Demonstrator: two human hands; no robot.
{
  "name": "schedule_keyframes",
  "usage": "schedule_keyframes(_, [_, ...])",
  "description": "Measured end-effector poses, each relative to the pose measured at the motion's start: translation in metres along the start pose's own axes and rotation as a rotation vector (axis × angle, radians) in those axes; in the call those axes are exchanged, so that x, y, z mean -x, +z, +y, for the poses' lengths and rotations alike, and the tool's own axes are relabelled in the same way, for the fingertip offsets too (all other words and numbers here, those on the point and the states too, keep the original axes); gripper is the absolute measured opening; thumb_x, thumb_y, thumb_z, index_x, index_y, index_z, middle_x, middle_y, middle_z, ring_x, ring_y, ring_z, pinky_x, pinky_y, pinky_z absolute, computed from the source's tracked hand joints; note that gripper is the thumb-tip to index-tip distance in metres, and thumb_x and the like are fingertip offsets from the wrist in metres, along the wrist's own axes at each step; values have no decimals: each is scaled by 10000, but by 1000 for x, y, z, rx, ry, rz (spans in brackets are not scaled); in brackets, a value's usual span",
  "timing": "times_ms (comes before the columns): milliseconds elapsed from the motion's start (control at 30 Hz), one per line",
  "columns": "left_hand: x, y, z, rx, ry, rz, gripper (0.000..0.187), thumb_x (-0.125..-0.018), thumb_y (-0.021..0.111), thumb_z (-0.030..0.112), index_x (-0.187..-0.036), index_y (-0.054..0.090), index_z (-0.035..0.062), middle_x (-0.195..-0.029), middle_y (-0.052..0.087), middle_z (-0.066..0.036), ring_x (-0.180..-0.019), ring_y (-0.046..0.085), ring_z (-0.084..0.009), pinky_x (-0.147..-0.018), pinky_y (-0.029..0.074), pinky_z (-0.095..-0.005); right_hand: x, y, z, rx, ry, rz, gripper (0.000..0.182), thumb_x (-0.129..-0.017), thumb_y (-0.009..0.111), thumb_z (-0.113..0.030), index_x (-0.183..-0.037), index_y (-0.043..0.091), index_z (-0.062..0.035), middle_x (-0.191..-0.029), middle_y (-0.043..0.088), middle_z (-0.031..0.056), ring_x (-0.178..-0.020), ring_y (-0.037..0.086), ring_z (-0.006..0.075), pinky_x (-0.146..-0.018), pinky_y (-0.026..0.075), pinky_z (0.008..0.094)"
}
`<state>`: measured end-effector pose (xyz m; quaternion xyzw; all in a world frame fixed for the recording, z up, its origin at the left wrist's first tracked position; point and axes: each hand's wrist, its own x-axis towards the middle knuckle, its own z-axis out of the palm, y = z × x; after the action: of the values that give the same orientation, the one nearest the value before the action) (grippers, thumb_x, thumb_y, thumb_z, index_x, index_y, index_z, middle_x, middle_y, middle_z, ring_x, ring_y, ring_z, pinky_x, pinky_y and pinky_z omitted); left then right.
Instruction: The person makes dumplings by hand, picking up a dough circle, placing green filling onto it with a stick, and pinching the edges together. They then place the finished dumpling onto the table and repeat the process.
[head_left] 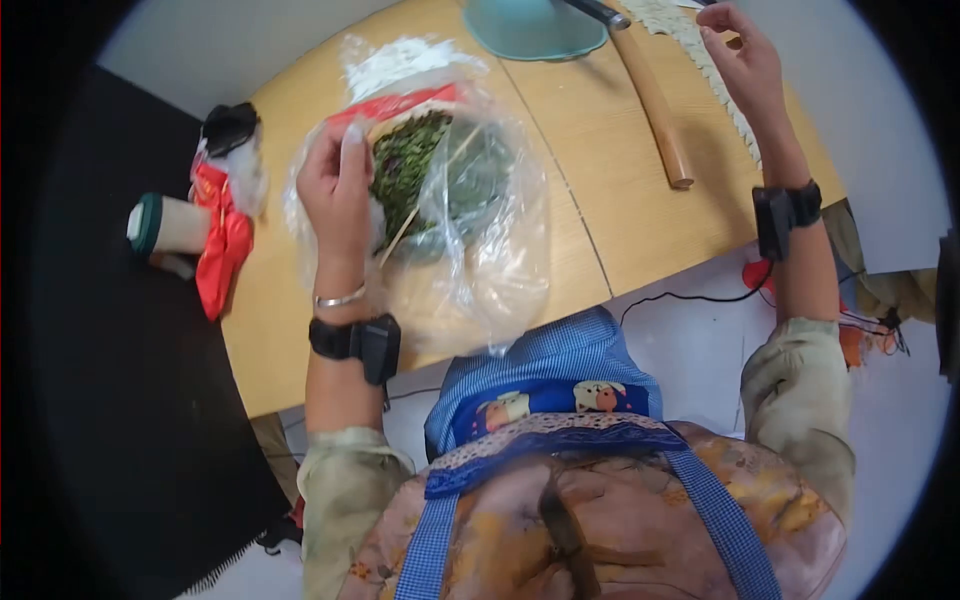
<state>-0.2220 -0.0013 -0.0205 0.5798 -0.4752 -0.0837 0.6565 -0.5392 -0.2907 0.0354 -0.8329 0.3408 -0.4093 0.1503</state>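
A: What's at the left?
B: The left hand (338, 195) pinches the clear plastic bag of green leaves (440, 190) on the light wooden table (590, 210).
A: And rightward?
B: A long wooden rolling pin (655, 100), then the right hand (745, 60), fingers curled at a pale lace cloth (700, 50); whether it grips, I cannot tell.

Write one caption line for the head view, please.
Left hand holds bag of greens; right hand reaches over the table.

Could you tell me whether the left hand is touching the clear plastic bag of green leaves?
Touching. The head view shows the left hand with its fingers pinched on the edge of the clear plastic bag.
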Motion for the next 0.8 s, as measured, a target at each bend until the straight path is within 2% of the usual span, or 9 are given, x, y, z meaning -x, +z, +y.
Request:
schedule_keyframes(67, [-4,-1,5,2,-3,6,224,-990,541,143,-790,553,42,-686,496,39,-600,422,-30,-537,328,-189,19,12,-32,18,-95,-31,340,-799,672,-225,-1088,599,-62,-1119,603,172,-1095,549,281,-933,423,432])
schedule_keyframes(133, [-6,-3,10,-29,40,-19,218,-1002,532,188,-828,573,64,-678,497,36,-586,417,-29,-526,322,-187,43,40,-56,-244,-361,-21,230,-850,617,-162,-1039,636,-31,-1003,681,101,-954,646,229,-869,477,339])
schedule_keyframes(300, [0,-17,25,-51,50,-76,211,-999,542,177,-823,572,63,-678,496,49,-587,416,-23,-529,326,-186,76,101,-119,-332,-588,-202,257,-877,590,-152,-1106,613,-39,-1122,631,124,-1113,570,292,-964,435,417])
schedule_keyframes(367, [4,-23,31,-121,16,-94,212,-998,545,174,-820,571,61,-681,498,54,-593,420,-23,-533,327,-185,81,126,-133,-334,-692,-299,345,-908,550,-179,-1227,575,-50,-1279,575,142,-1221,510,309,-1035,388,437])
schedule_keyframes(467, [5,-30,37,-193,-40,-113,190,-970,570,140,-813,573,33,-683,514,44,-620,456,-25,-561,354,-184,86,157,-142,-327,-776,-256,413,-894,576,-236,-1255,559,-38,-1236,587,171,-1197,517,340,-1049,383,442])
schedule_keyframes(533, [-2,-38,37,-260,25,-126,203,-999,541,172,-830,569,63,-688,505,55,-599,430,-26,-540,339,-184,93,164,-144,-309,-767,-293,462,-905,553,-281,-1293,540,-31,-1295,556,184,-1259,468,343,-1080,341,467])
schedule_keyframes(600, [-12,-46,43,-299,31,-101,199,-999,539,169,-832,567,64,-693,508,55,-601,428,-23,-538,338,-182,99,170,-143,-253,-784,-437,484,-914,537,-325,-1299,535,-31,-1327,536,185,-1301,427,340,-1106,294,493])
schedule_keyframes(733, [-54,-59,54,-324,87,-103,205,-993,551,175,-820,563,66,-696,506,54,-597,426,-17,-528,335,-177,106,170,-138,-250,-775,-524,452,-920,528,-350,-1245,580,-40,-1302,555,162,-1287,436,331,-1113,270,496])
schedule_keyframes(800, [-77,-61,51,-320,74,-102,190,-963,579,161,-839,602,19,-682,549,27,-611,488,-26,-551,385,-186,105,168,-140,-271,-775,-490,420,-901,552,-352,-1178,616,-43,-1241,582,144,-1240,466,321,-1077,307,479])
